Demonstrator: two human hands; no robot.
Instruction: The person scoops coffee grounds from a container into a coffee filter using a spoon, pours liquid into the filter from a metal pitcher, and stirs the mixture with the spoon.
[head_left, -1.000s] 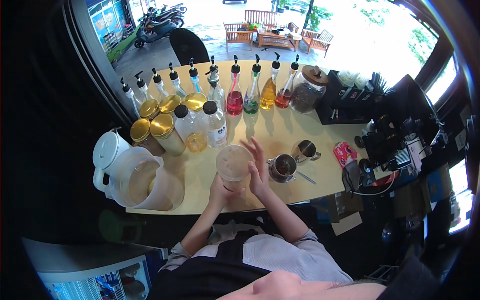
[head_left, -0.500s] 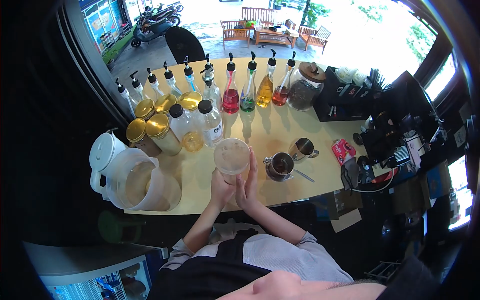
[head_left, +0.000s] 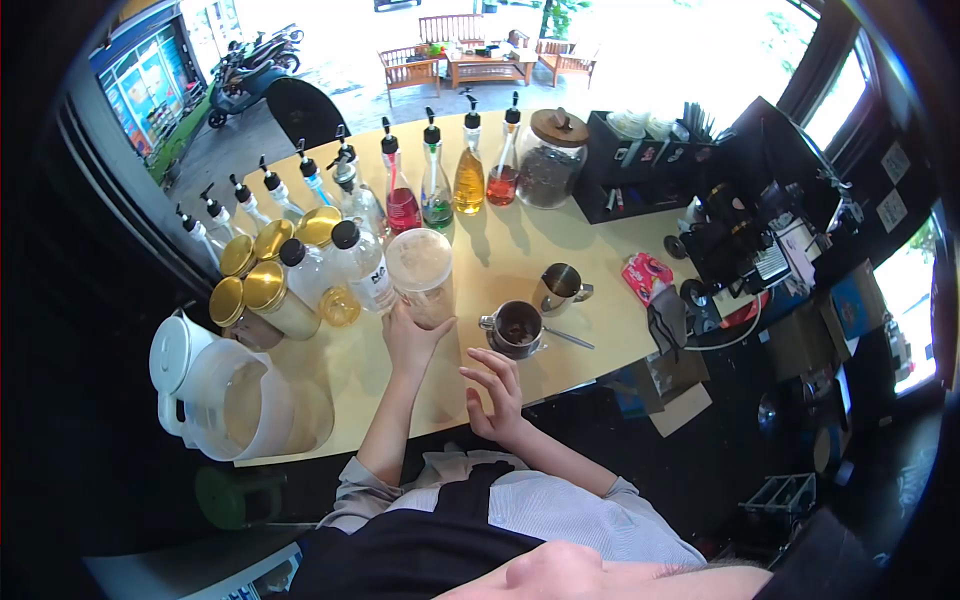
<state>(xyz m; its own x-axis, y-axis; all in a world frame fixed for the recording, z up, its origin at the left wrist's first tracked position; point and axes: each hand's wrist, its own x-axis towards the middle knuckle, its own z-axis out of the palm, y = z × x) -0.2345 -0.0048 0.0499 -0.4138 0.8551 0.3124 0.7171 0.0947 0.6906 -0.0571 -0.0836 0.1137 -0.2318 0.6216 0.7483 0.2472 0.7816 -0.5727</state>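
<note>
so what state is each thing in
Clear container: upright, held by left hand
Right hand: open, empty
Near metal cup: open, dark contents
Far metal cup: open
Gold-lidded jars: closed
Black-capped bottles: closed
Wooden-lidded jar: closed
White-lidded pitcher: closed
Wide jug: open
Spout bottles: upright

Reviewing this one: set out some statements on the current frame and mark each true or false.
1. The left hand is on the clear container. True.
2. The right hand grips a bottle. False: the right hand is open and empty.
3. The nearer mug has something dark inside. True.
4. The wood-lidded jar stands left of the bottles. False: the wood-lidded jar is to their right.
5. A pink packet lies right of the nearer mug. True.
</note>
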